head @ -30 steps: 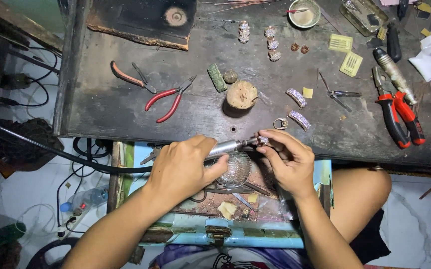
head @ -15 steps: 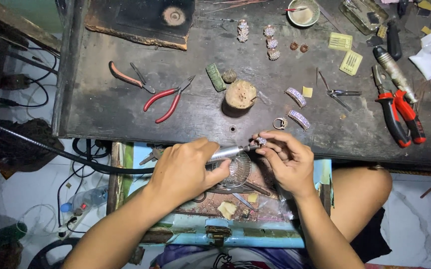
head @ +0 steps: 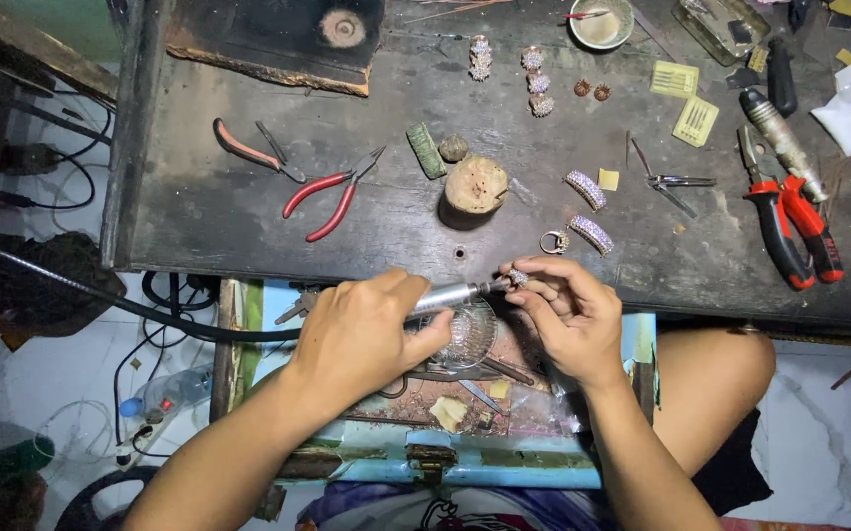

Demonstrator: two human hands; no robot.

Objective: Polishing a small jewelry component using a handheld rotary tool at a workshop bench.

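Below the bench edge, the left hand is closed around a metal rotary tool, hiding most of its grip; its black cable runs off to the left. The right hand pinches a small jewelled piece at the tool's tip, too small to make out clearly. A glass dish sits partly hidden beneath the hands. On the dark workbench lie red pliers, a wooden stump, a ring and 2 jewelled bands.
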